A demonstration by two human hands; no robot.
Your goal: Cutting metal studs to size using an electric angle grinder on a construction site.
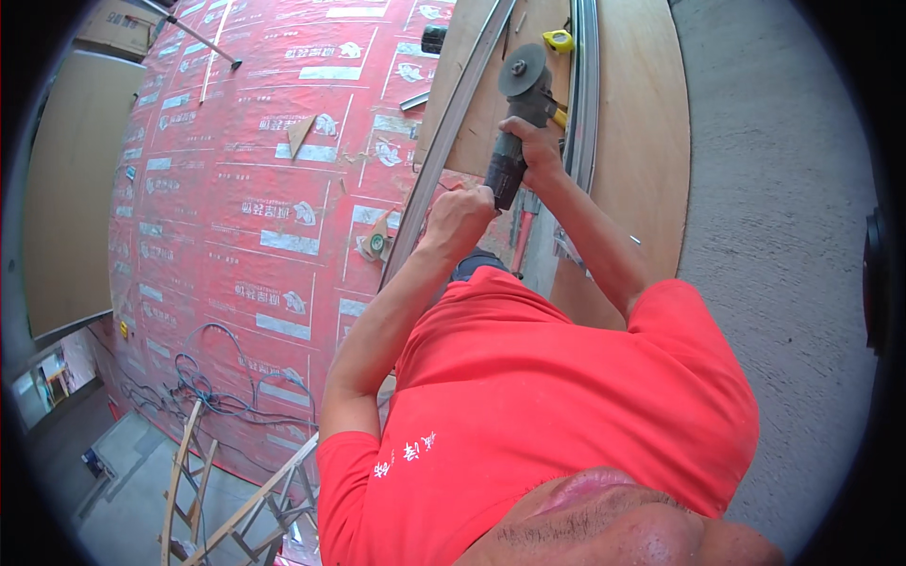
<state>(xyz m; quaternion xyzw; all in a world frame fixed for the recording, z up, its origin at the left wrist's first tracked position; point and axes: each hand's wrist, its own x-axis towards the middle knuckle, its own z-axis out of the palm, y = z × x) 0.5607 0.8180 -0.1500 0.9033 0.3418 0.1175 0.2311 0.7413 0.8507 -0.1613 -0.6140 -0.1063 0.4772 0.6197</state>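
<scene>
A cordless-looking angle grinder (510, 151) with a round grey disc (525, 72) points away from me over the workbench area. My right hand (538, 151) is wrapped round the middle of its dark body. At its near end, my left hand (461, 217) is closed, with the fingers against the black base of the tool; exactly what they pinch is partly hidden. Just past the disc, a yellow tape measure (559, 41) lies on the plywood. A red-handled tool (524, 236) sits below the grinder, close to my body.
Long grey metal profiles (585, 104) (444, 160) run along both sides of the grinder. A plywood sheet (642, 123) borders a rough grey wall (774, 189). Red printed sheeting (226, 189) covers the floor at left, with a wooden offcut (300, 135), coiled cable (193, 377) and a wooden ladder (203, 472).
</scene>
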